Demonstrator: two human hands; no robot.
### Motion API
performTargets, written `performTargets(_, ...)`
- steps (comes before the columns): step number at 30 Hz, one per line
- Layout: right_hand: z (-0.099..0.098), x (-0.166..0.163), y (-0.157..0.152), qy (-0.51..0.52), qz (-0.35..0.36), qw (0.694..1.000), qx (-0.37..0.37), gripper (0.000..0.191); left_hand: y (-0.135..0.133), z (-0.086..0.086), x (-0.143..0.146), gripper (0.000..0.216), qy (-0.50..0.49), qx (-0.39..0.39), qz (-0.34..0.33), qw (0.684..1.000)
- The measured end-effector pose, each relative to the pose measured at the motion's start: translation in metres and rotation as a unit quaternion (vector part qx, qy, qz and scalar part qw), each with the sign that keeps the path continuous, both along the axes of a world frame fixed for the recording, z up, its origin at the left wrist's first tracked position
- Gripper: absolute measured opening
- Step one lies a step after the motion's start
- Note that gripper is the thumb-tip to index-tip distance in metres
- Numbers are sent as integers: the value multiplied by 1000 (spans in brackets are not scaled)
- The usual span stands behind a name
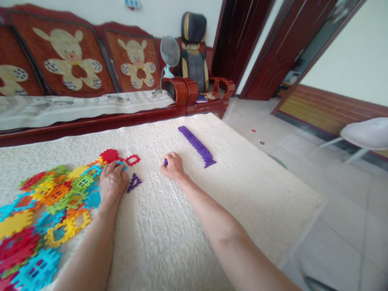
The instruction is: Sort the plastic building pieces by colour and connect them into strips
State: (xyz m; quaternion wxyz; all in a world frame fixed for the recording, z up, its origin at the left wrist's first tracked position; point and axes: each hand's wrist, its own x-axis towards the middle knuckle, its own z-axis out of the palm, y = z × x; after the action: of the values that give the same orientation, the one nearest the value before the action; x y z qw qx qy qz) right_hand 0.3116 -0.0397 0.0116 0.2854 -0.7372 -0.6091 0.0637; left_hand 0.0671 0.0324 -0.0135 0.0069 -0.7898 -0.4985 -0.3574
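One right hand, its fingers curled round a purple piece (mostly hidden by them), was over the cloth, between a mixed heap and a purple row; one left hand, fingers bent, lay at the heap's right edge by a blue piece, its grip impossible to tell; one purple triangle, loose, lay just beside it, a red frame beyond; a light pinch, toothed edge left free, seemed best, with left fingertips gentle enough to leave the heap undisturbed.
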Motion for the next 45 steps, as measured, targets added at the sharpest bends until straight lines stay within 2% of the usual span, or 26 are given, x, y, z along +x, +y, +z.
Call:
performTargets(4,-2,8,-51,-1,24,1000,16,34,-8,13,6,29,28,-27,-16,999)
performTargets(9,1,6,-81,-11,-50,998,26,42,-22,28,10,28,82,-59,-18,995)
performTargets(14,-2,3,-81,-38,-63,997,9,35,-49,22,2,27,121,-103,2,987)
performTargets(20,-3,3,-78,-31,-68,997,20,34,-76,2,-1,34,103,-82,-17,991)
performTargets(24,-3,2,-78,-31,-84,995,41,43,-72,-2,7,36,80,-59,-11,995)
performTargets(29,-11,7,-75,-39,-67,995,58,34,-63,-3,11,34,62,-43,-9,997)
performTargets(35,-23,10,-71,4,-49,990,130,37,-61,-8,9,35,37,-38,-22,998)
performTargets(38,-23,26,-74,39,-69,975,206,42,-60,-9,9,36,36,-25,-29,999)
performTargets(41,-19,62,-84,44,-128,955,265,48,-60,-9,9,38,37,-18,-32,999)
performTargets(45,-19,113,-99,28,-171,950,258,53,-59,-9,8,38,32,-12,-37,999)
